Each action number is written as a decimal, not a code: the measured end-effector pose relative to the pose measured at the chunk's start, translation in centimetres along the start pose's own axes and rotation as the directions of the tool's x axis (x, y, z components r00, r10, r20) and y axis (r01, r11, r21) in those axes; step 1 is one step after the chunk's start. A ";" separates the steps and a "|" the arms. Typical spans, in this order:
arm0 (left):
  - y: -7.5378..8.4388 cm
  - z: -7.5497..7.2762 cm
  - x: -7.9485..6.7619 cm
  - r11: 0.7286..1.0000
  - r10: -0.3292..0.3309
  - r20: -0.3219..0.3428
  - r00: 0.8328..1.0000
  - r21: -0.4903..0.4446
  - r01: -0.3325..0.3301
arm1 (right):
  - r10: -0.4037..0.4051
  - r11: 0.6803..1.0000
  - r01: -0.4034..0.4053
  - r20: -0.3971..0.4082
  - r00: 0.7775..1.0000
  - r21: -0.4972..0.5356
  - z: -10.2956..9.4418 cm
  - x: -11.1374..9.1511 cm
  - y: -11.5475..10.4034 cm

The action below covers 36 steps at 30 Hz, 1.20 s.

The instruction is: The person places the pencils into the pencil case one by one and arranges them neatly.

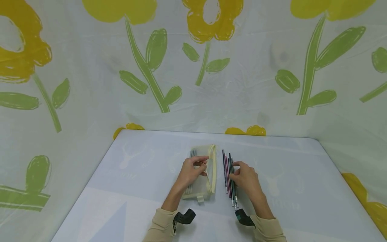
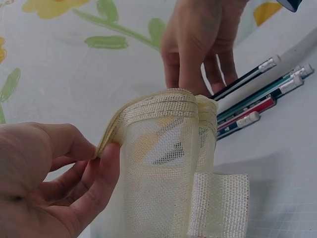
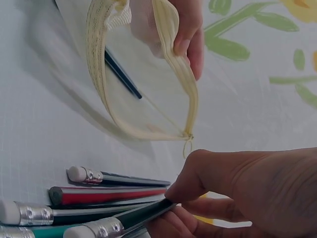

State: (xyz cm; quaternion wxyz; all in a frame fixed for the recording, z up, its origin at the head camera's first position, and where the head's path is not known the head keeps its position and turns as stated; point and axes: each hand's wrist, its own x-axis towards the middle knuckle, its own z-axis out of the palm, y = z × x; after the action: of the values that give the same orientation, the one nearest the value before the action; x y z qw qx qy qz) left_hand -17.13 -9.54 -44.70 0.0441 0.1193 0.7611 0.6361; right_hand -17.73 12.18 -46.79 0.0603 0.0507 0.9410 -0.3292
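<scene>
Pencils (image 1: 225, 171), at least five, lie side by side on one desk (image 1: 136, 188), beneath and just left of the right hand (image 1: 245, 177), which pinches one dark pencil (image 3: 143, 218) among them. One pouch (image 1: 200, 188) sits under the left hand (image 1: 191, 170), which pinches one zipped edge, mouth gaping. More pencils lie inside, too blurred to count.
</scene>
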 end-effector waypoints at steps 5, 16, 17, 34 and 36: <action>0.0 0.0 0.0 1.000 0.005 0.001 1.000 -0.001 -0.005 | -0.009 1.000 0.009 -0.002 1.000 -0.006 0.4 0.1 -0.2; -0.3 0.1 0.0 1.000 0.005 0.013 1.000 -0.026 -0.005 | 0.003 1.000 -0.003 0.005 1.000 0.004 0.8 -0.2 -1.0; -0.3 0.1 0.0 1.000 0.004 0.012 1.000 -0.026 -0.004 | -0.001 1.000 0.001 0.006 1.000 0.012 0.9 -0.3 -1.1; -0.4 0.1 0.0 1.000 -0.003 0.003 1.000 -0.026 0.003 | -0.076 0.993 0.073 0.027 0.997 0.097 2.2 -0.1 -2.6; -0.4 0.1 0.0 1.000 -0.001 0.006 1.000 -0.030 0.001 | -0.089 0.990 0.086 0.025 0.996 0.112 2.4 0.0 -2.7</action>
State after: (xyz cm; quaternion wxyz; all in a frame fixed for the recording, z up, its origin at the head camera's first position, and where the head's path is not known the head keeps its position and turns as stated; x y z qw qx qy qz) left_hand -17.14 -9.47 -45.12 0.0485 0.1200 0.7514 0.6471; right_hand -17.90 8.57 -46.99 0.0570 0.0077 0.9216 -0.3838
